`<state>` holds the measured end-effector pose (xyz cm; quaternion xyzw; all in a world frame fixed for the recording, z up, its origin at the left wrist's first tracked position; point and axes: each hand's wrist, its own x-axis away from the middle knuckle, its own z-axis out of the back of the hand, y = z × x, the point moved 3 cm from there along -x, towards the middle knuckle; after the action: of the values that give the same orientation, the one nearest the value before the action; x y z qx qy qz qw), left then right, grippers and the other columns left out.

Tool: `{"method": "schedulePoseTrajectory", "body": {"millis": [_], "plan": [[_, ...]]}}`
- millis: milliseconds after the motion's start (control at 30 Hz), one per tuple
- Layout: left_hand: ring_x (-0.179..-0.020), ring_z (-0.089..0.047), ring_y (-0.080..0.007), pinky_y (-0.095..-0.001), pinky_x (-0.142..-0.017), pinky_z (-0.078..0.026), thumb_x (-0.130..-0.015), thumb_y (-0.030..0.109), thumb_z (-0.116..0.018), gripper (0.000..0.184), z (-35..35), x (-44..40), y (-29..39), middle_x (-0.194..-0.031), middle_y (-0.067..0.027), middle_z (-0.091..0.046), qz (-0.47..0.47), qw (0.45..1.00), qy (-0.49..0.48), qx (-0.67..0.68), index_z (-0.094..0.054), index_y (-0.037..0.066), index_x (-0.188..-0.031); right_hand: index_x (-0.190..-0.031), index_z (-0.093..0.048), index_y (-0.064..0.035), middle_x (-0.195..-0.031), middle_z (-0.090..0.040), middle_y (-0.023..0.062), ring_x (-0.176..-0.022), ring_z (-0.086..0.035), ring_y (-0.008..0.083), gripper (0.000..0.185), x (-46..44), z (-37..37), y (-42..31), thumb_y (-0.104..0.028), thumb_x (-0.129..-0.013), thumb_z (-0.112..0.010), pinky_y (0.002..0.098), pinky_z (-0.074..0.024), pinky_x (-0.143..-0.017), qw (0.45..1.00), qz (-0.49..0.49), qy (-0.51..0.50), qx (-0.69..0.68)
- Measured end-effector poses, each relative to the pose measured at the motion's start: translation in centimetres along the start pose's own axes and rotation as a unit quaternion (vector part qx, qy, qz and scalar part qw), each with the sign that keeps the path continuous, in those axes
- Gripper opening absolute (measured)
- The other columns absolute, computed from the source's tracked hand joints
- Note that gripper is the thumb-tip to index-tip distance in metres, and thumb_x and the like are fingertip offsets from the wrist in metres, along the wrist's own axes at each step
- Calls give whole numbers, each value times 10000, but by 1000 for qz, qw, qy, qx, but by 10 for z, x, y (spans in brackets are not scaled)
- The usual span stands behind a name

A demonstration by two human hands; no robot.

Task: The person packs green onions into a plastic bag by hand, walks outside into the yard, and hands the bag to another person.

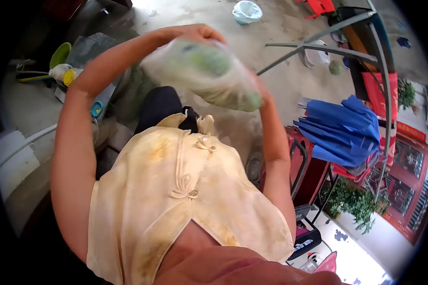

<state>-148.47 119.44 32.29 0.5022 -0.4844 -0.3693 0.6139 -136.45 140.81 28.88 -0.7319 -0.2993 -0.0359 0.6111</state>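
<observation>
A clear plastic bag (195, 71) with green vegetables inside is held up in front of me, slanting down to the right. My left hand (202, 32) is closed over the bag's far upper edge, its fingers bent. At the bag's right end is my right hand (259, 88), gripping that side; its fingers are partly hidden by the plastic and blurred. The green contents press against the film, and their exact kind cannot be made out.
A lined waste bin (247, 12) stands on the concrete floor ahead. To the left are a white bottle with a yellow cap (64, 74) and a green basin (60, 54). A metal frame (337, 50) and blue clothing (342, 128) occupy the right side, with potted plants (352, 202) beyond.
</observation>
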Motion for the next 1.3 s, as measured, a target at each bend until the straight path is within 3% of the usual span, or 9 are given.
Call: {"method": "schedulePoseTrajectory", "body": {"millis": [33, 200, 267, 367, 733, 833, 900, 1033, 1300], "plan": [[-1062, -486, -175, -301, -891, -393, -865, 162, -455, 380, 2, 9, -4, -1210, -74, -476, -212, 961, 32, 172, -417, 43, -1224, -1191, -460, -57, -1078, -547, 74, -976, -529, 170, 356, -8, 18, 4, -214, -873, -451, 311, -436, -850, 994, 41, -3, -103], [-885, -552, -243, -379, -671, -483, -826, 107, -480, 241, 73, -83, -104, -986, -116, -573, -253, 934, 242, 67, -542, 49, -1051, -1112, -494, -23, -1008, -574, 60, -851, -582, 164, 310, -77, 68, -36, -206, -862, -477, 299, -502, -731, 970, 52, 101, -216], [-789, -581, -254, -358, -595, -492, -820, 119, -489, 206, 81, -111, -123, -885, -104, -596, -32, 794, 226, 563, -564, 38, -994, -1118, -489, -23, -1010, -570, 57, -856, -578, 157, 314, -113, 90, -41, -211, -867, -472, 294, -496, -739, 970, 47, 109, -211], [-854, -587, -196, -327, -760, -490, -818, 129, -517, 255, 115, -143, -103, -970, -119, -595, 140, 836, 292, 443, -543, 52, -1059, -1128, -483, -24, -1014, -566, 53, -864, -570, 146, 320, -161, 121, -53, -218, -874, -464, 285, -487, -753, 967, 26, 115, -225], [-564, -505, -127, -279, -489, -418, -757, 71, -500, 47, 216, -210, -91, -684, -23, -511, 10, 809, 336, 482, -531, 56, -789, -1123, -491, -55, -954, -565, 17, -850, -544, 98, 297, -309, 227, -71, -241, -904, -412, 253, -463, -735, 957, 71, 149, -239], [-614, -506, -136, -282, -492, -396, -727, 81, -546, 89, 242, -224, -98, -696, -22, -507, -82, 751, 314, 575, -549, 45, -808, -1181, -427, -57, -957, -574, 54, -839, -558, 157, 323, -322, 225, -105, -163, -876, -429, 276, -463, -725, 913, 166, 324, 186], [-694, -548, -131, -278, -543, -432, -739, 137, -619, 141, 250, -233, -55, -759, -33, -555, -126, 771, 308, 543, -560, 46, -828, -1229, -369, -63, -1033, -543, 118, -878, -543, 270, 438, -313, 176, -158, -66, -803, -471, 333, -459, -735, 753, 250, 363, 489], [-778, -573, -134, -278, -654, -472, -797, 200, -601, 195, 290, -243, -57, -859, -43, -590, -134, 737, 389, 537, -564, 55, -922, -1197, -389, -27, -1017, -489, 177, -902, -467, 368, 512, -352, 142, -179, -48, -707, -537, 426, -393, -760, 675, 317, 318, 585], [-762, -597, -190, -322, -658, -509, -778, 139, -596, 252, 403, -238, -100, -877, -85, -594, -107, 696, 353, 616, -537, 8, -984, -1257, -353, -31, -1148, -476, 184, -1048, -449, 333, 614, -431, 189, -237, -134, -709, -609, 385, -370, -891, 848, 257, 40, 461]]}}
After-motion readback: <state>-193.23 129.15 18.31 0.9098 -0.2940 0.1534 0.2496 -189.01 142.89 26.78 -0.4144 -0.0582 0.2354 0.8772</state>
